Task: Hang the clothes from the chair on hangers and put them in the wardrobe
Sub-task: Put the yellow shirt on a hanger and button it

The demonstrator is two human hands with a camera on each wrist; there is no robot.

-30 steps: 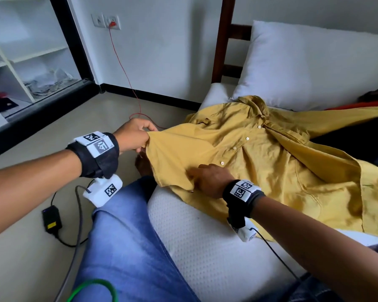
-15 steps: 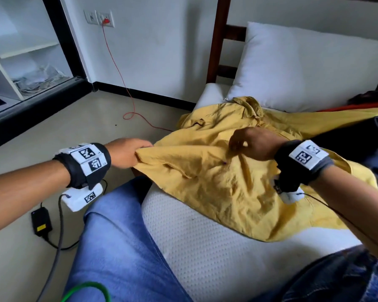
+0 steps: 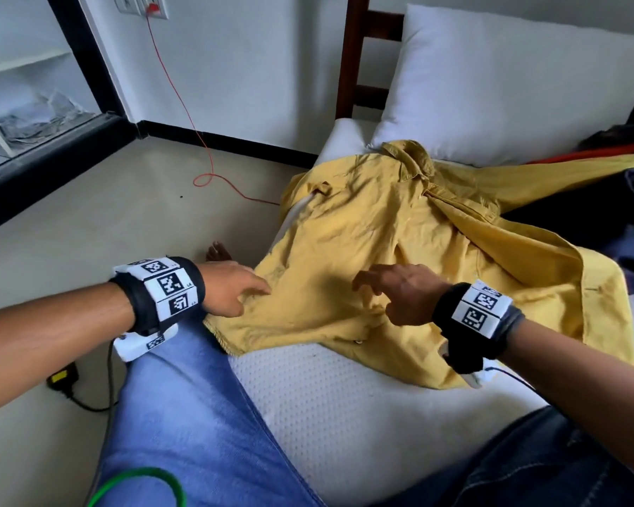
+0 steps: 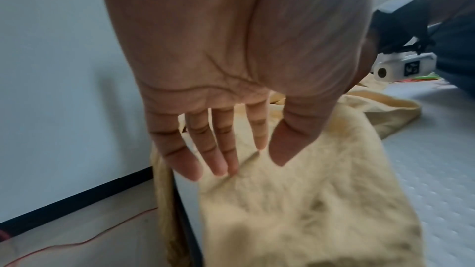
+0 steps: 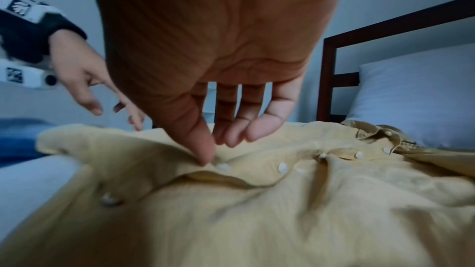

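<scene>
A yellow button-up shirt (image 3: pixel 381 228) lies spread on the white mattress (image 3: pixel 344 415), collar toward the pillow. My left hand (image 3: pixel 249 296) rests at the shirt's left hem with straight fingers and holds nothing. In the left wrist view this hand (image 4: pixel 244 161) shows an open palm just above the shirt's fabric (image 4: pixel 295 210). My right hand (image 3: pixel 374 298) hovers over the shirt's front with loosely bent fingers. In the right wrist view the right hand (image 5: pixel 218 149) has its thumb tip touching the shirt (image 5: pixel 282 210) beside a white button (image 5: pixel 223 166). A green curved piece (image 3: pixel 136 484) shows at the bottom edge.
A white pillow (image 3: pixel 509 86) leans on the dark wooden bed frame (image 3: pixel 352 49). Dark clothes (image 3: pixel 601 221) lie to the shirt's right. A red cable (image 3: pixel 205 177) and a black adapter (image 3: pixel 63 378) are on the floor. White shelves (image 3: pixel 22 67) stand at far left.
My left hand has let go of the shirt's hem and straightened its fingers. My right hand has released the front panel, opened, and come back toward me. The shirt lies flatter.
</scene>
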